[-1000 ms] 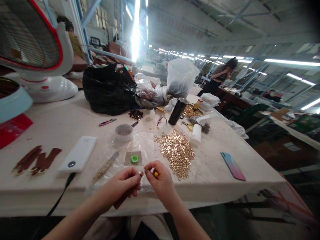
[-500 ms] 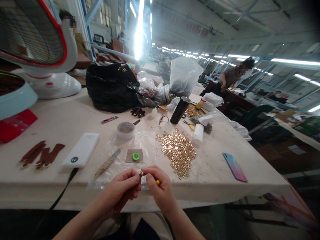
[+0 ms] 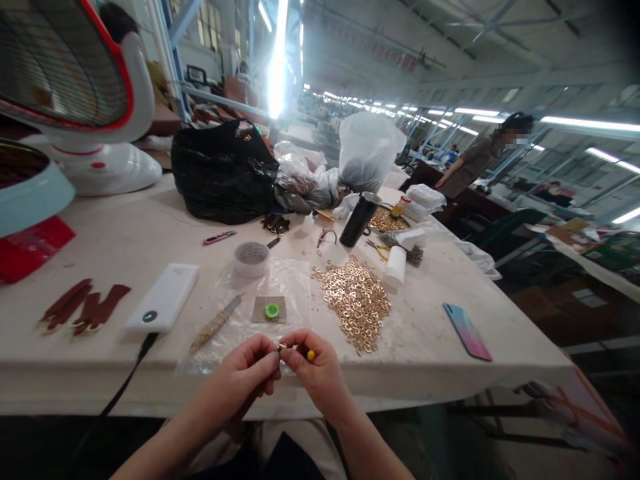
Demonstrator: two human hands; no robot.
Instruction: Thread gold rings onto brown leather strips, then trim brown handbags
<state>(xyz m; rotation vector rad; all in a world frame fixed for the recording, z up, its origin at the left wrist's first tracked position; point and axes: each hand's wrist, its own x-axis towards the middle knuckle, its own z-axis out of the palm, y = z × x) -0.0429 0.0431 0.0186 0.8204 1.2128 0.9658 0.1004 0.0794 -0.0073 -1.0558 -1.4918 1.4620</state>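
At the table's front edge my left hand (image 3: 253, 370) is closed in a pinch on a brown leather strap, mostly hidden behind the fingers. My right hand (image 3: 320, 370) pinches a small gold metal ring (image 3: 283, 346) at the strap's end, fingertips of both hands nearly touching. A yellow-tipped tool (image 3: 311, 356) pokes out of my right fist; its rest is hidden. Beyond the hands, a green round tub (image 3: 272, 311) sits on a grey square piece (image 3: 262, 316). To the right is a pile of gold rings (image 3: 355, 303).
Left are brown leather straps (image 3: 95, 310), a white power bank (image 3: 165, 299) with a cable, and a wrapped blade (image 3: 215, 327). Behind stand a tape roll (image 3: 251, 260), a black cylinder (image 3: 360, 220) and a black bag (image 3: 220, 173). A phone (image 3: 466, 331) lies right. A co-worker (image 3: 470, 163) stands farther off.
My right thumb has closed in on the ring, and my right hand has moved slightly left towards the left hand. The strap below my left hand shows less. The co-worker at right has straightened up.
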